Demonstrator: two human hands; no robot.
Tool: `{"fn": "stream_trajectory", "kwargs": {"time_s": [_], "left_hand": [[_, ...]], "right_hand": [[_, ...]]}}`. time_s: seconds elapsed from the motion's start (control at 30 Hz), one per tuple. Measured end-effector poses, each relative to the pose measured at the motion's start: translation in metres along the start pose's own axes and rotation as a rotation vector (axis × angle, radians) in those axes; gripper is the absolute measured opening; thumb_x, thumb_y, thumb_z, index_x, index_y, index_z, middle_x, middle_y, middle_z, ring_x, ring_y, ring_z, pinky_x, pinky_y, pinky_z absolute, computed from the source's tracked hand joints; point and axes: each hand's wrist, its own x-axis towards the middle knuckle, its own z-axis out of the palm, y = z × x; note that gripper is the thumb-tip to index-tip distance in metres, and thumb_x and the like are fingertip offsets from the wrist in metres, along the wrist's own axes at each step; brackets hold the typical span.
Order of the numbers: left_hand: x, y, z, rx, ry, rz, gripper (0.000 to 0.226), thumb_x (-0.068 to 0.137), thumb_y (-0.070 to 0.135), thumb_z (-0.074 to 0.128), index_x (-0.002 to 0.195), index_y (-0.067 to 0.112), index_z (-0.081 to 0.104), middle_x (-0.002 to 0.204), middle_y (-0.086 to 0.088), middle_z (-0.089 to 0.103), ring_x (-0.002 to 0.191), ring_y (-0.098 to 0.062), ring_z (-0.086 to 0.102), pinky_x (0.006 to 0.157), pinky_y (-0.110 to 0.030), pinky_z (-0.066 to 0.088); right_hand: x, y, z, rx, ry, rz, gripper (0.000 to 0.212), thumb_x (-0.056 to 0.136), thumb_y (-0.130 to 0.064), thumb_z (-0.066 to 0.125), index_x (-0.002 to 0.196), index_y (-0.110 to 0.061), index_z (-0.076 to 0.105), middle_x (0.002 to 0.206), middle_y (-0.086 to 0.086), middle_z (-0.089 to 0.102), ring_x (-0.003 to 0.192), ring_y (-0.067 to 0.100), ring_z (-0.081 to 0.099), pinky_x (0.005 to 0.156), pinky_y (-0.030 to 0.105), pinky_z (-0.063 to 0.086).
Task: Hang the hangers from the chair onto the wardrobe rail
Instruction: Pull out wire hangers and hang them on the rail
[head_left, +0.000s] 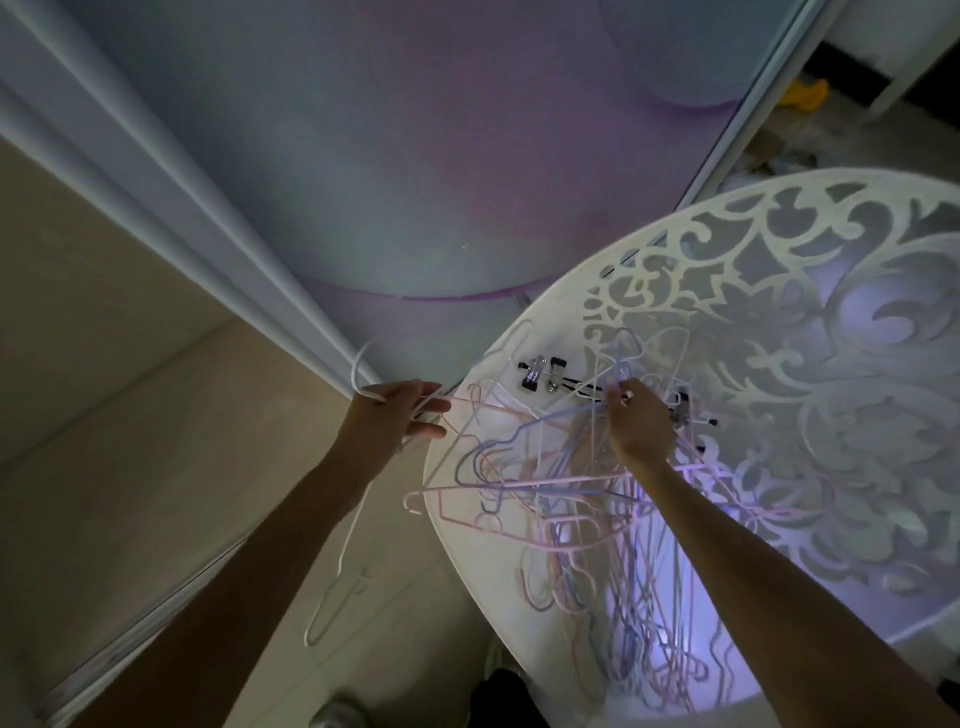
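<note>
Hangers (561, 499) heaped in a tangle on the white chair (779, 312), at five o'clock. Left hand (395, 415) gripping a white hanger (337, 561) by the neck, kept aside at nine o'clock; right hand (641, 421) pinching another, likely to free it.

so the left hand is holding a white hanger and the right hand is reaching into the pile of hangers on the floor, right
Not quite: the pile of hangers lies on the white chair, not the floor. The head view shows it. The rest holds: the left hand holds a white hanger, and the right hand reaches into the pile.
</note>
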Motion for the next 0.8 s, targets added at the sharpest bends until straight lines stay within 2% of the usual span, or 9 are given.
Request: {"fn": "stream_trajectory", "kwargs": {"time_s": [0.13,0.27,0.33,0.4,0.47,0.57,0.67,0.73,0.8], "left_hand": [[0.001,0.006,-0.004,0.026,0.018,0.002,0.034,0.1,0.012,0.035,0.121,-0.004,0.056,0.068,0.008,0.069,0.041,0.003,0.06,0.034,-0.003,0.029],[0.001,0.01,-0.005,0.028,0.03,0.032,0.035,0.1,0.008,0.034,0.122,-0.007,0.055,0.105,-0.017,0.064,0.04,0.003,0.059,0.037,-0.003,0.034],[0.002,0.008,-0.005,0.025,0.019,0.039,0.034,0.099,0.009,0.036,0.121,-0.007,0.056,0.1,-0.014,0.065,0.042,0.005,0.06,0.036,-0.003,0.033],[0.0,0.008,-0.003,0.003,0.008,0.033,0.032,0.098,0.009,0.039,0.119,-0.007,0.057,0.086,-0.005,0.064,0.043,0.007,0.059,0.036,-0.003,0.033],[-0.001,0.007,0.001,-0.01,0.004,0.032,0.029,0.097,0.006,0.042,0.117,-0.009,0.057,0.081,-0.004,0.062,0.042,0.006,0.058,0.037,-0.003,0.035],[-0.011,0.011,0.012,0.006,-0.042,0.031,0.029,0.095,-0.002,0.044,0.12,-0.013,0.054,0.087,-0.007,0.063,0.041,0.005,0.058,0.036,-0.005,0.036],[-0.02,0.015,0.025,0.046,-0.102,-0.014,0.031,0.093,-0.003,0.047,0.121,-0.013,0.052,0.07,-0.002,0.064,0.038,0.005,0.058,0.031,-0.004,0.031],[-0.023,0.013,0.035,0.082,-0.132,-0.053,0.032,0.093,-0.001,0.049,0.123,-0.012,0.051,0.076,-0.007,0.063,0.037,0.004,0.058,0.029,-0.005,0.028],[-0.028,0.01,0.047,0.134,-0.174,-0.076,0.033,0.093,0.002,0.051,0.124,-0.009,0.051,0.074,0.0,0.065,0.037,0.005,0.058,0.028,-0.007,0.027]], "right_hand": [[0.012,-0.005,-0.009,-0.05,0.006,-0.137,0.032,0.098,-0.025,0.04,0.097,-0.001,0.061,0.099,0.024,0.065,0.098,0.039,0.059,0.076,0.038,0.043],[0.032,-0.006,-0.024,0.034,-0.158,-0.115,0.03,0.097,-0.024,0.046,0.098,-0.002,0.065,0.102,0.023,0.066,0.098,0.036,0.061,0.082,0.038,0.045],[0.037,-0.006,-0.034,0.202,-0.243,-0.053,0.021,0.093,-0.022,0.054,0.086,-0.008,0.068,0.089,0.02,0.066,0.079,0.024,0.065,0.075,0.036,0.047],[0.034,-0.004,-0.049,0.315,-0.3,-0.007,0.016,0.09,-0.019,0.058,0.077,-0.016,0.066,0.072,0.011,0.062,0.052,0.003,0.057,0.058,0.025,0.046],[0.028,0.0,-0.062,0.361,-0.362,-0.002,0.017,0.091,-0.016,0.057,0.077,-0.015,0.067,0.065,0.005,0.058,0.047,0.007,0.051,0.05,0.02,0.041],[0.009,0.009,-0.097,0.449,-0.421,0.026,0.022,0.093,-0.013,0.055,0.094,0.007,0.065,0.068,0.008,0.056,0.043,0.007,0.051,0.048,0.017,0.044],[-0.013,0.025,-0.13,0.49,-0.459,0.055,0.018,0.093,-0.015,0.055,0.096,0.0,0.063,0.081,0.011,0.062,0.045,0.001,0.06,0.049,0.014,0.048],[-0.027,0.037,-0.15,0.566,-0.451,0.099,0.016,0.095,-0.009,0.05,0.104,-0.002,0.06,0.082,0.01,0.059,0.045,0.004,0.062,0.05,0.014,0.05],[-0.037,0.051,-0.163,0.611,-0.423,0.124,0.016,0.097,-0.006,0.045,0.108,-0.004,0.056,0.086,0.009,0.057,0.045,0.006,0.063,0.049,0.014,0.05]]}}
